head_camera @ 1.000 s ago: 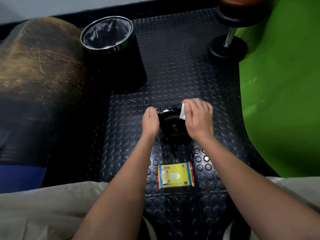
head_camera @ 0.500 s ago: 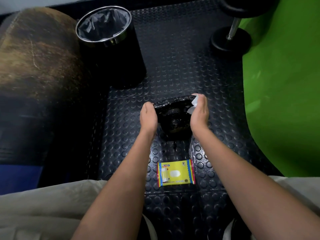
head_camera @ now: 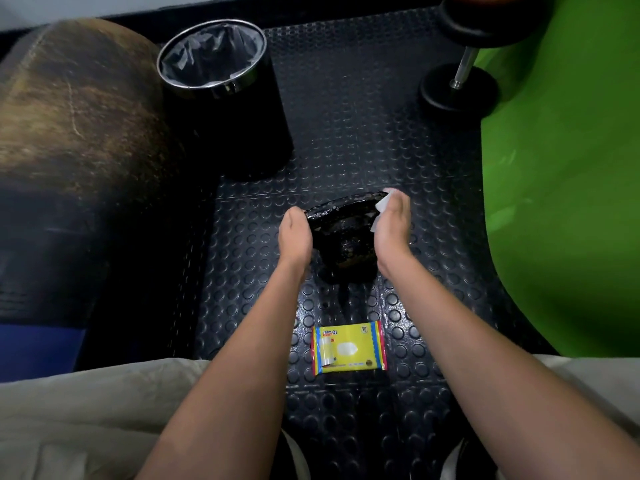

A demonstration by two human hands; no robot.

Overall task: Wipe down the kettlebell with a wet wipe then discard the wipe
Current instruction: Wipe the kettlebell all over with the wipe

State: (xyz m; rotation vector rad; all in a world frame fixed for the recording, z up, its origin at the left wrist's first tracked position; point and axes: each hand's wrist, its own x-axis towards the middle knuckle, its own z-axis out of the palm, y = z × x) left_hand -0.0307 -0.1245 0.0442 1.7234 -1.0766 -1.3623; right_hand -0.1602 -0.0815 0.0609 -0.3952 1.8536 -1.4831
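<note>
Studded black floor (head_camera: 363,140) (dim light)

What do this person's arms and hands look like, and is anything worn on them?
Both forearms are bare from the bottom edge of the picture to the wrists: no sleeves, gloves, watch or bands in view. The left hand and right hand are bare too, and no rings are visible. Light beige clothing covers the knees below.

dim overhead light, glare on the studded floor mat (head_camera: 346,133), wide-angle bending at edges
</note>
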